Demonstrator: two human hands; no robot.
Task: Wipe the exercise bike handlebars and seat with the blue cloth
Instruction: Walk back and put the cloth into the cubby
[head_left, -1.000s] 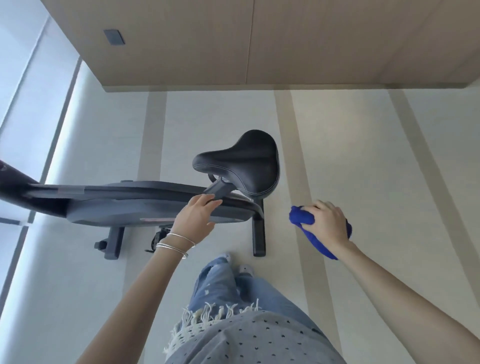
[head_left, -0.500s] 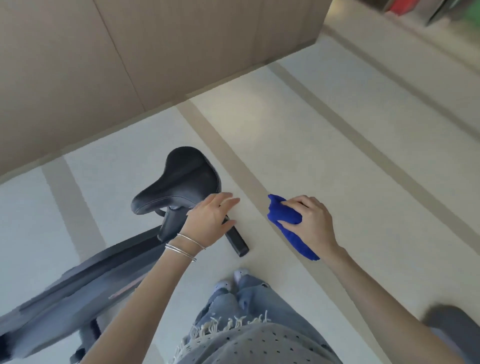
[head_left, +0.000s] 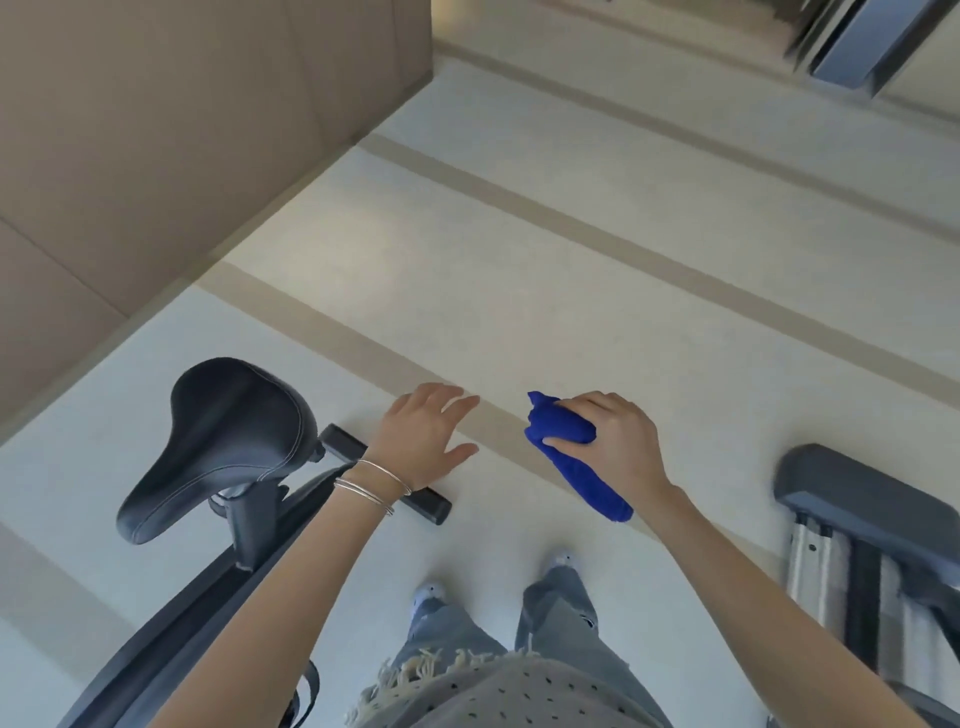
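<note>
Right hand (head_left: 618, 447) clenched on bunched blue cloth (head_left: 566, 457); left hand (head_left: 423, 434) spread, empty, beside black padded bike seat (head_left: 228, 436).

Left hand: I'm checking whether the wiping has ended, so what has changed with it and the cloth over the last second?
The left hand has let go of the bike frame by the seat post and now hangs open over the floor, right of the seat. The view has swung right, bringing other equipment into frame. Unchanged: the right hand still grips the bunched blue cloth, clear of the bike.
</note>
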